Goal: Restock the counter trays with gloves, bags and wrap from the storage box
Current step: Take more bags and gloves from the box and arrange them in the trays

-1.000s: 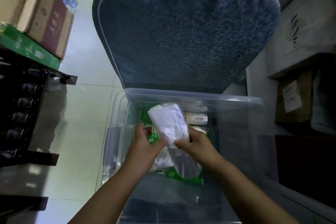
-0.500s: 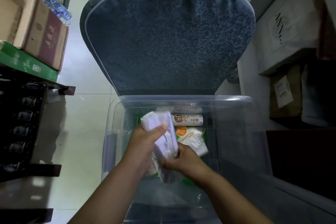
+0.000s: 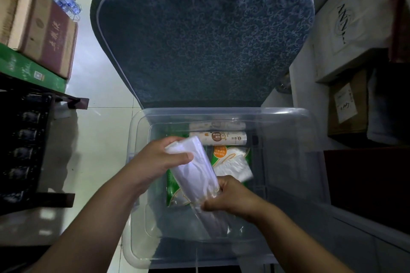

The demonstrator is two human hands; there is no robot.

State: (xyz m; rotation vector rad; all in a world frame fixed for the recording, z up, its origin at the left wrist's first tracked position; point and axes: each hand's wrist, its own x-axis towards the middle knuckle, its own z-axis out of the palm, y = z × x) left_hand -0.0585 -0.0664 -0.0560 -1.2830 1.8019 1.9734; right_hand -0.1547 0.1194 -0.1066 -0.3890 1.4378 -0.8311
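Observation:
A clear plastic storage box (image 3: 288,115) stands on the floor below me. Over it, both hands hold one long pack of clear plastic bags (image 3: 195,175). My left hand (image 3: 153,162) grips its upper end, and my right hand (image 3: 233,197) pinches its lower part. Inside the box lie two rolls of wrap (image 3: 218,138), a green and orange packet (image 3: 224,155) and a loose bundle of clear bags (image 3: 235,168).
A blue patterned chair cushion (image 3: 199,35) rises just behind the box. Cardboard cartons (image 3: 42,26) sit on a dark shelf at the left. White and brown boxes (image 3: 350,24) are stacked at the right. Pale floor tiles (image 3: 99,139) show left of the box.
The pack has tilted and come lower over the box. My left hand shifted to its top end and my right hand moved down to its lower part. The view dropped closer.

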